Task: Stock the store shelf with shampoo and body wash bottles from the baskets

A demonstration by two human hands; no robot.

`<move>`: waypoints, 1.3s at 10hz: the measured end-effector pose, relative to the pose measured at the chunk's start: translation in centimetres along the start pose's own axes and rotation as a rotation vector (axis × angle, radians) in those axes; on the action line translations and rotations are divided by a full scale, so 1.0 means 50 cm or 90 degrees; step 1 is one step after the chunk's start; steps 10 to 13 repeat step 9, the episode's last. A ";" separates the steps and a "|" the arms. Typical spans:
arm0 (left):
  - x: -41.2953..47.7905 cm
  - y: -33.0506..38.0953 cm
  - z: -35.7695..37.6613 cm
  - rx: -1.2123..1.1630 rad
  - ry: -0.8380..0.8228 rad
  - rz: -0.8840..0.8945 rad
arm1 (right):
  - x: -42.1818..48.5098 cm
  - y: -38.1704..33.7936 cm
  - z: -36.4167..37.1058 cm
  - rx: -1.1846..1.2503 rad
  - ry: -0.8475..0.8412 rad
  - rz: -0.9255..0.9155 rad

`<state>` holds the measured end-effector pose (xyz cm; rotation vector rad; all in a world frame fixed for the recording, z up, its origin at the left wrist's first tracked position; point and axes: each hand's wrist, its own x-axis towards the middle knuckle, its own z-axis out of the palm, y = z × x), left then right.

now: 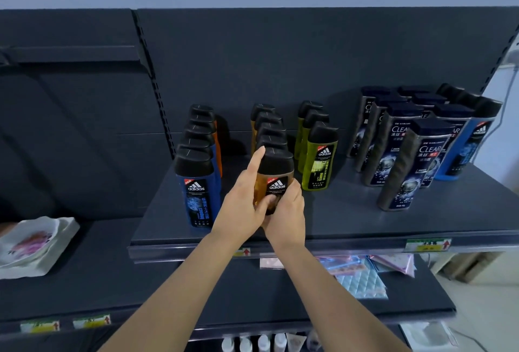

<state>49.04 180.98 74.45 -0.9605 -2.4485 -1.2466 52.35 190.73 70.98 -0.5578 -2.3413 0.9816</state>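
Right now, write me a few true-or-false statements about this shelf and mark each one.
1. The left hand and right hand both hold the front amber bottle. True.
2. That bottle lies on its side. False: it stands upright.
3. The blue row is the leftmost. True.
4. The green bottles stand left of it. False: the green bottles stand right of the amber row.
5. The CLEAR bottles stand on the right part of the shelf. True.

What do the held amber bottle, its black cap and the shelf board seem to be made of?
The amber bottle looks like glossy translucent plastic: the coloured liquid shows through. Its black cap seems opaque plastic with a dull sheen. The shelf board is probably painted metal, dark grey and matte.
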 end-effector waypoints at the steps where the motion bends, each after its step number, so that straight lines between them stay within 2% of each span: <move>1: 0.002 -0.002 -0.001 0.013 0.001 0.003 | 0.002 0.001 0.001 0.007 -0.003 -0.001; 4: 0.004 -0.010 -0.006 0.011 -0.002 0.032 | 0.000 0.002 0.013 0.014 0.025 -0.003; 6: 0.005 0.000 -0.010 0.032 -0.036 0.013 | -0.009 0.001 0.004 0.078 0.005 -0.005; 7: -0.010 0.008 -0.006 0.053 -0.042 -0.016 | -0.016 0.005 -0.002 0.062 -0.017 -0.012; 9: -0.068 0.031 0.013 0.045 -0.016 -0.091 | -0.041 0.026 -0.048 0.074 -0.039 -0.026; 13: -0.068 0.031 0.013 0.045 -0.016 -0.091 | -0.041 0.026 -0.048 0.074 -0.039 -0.026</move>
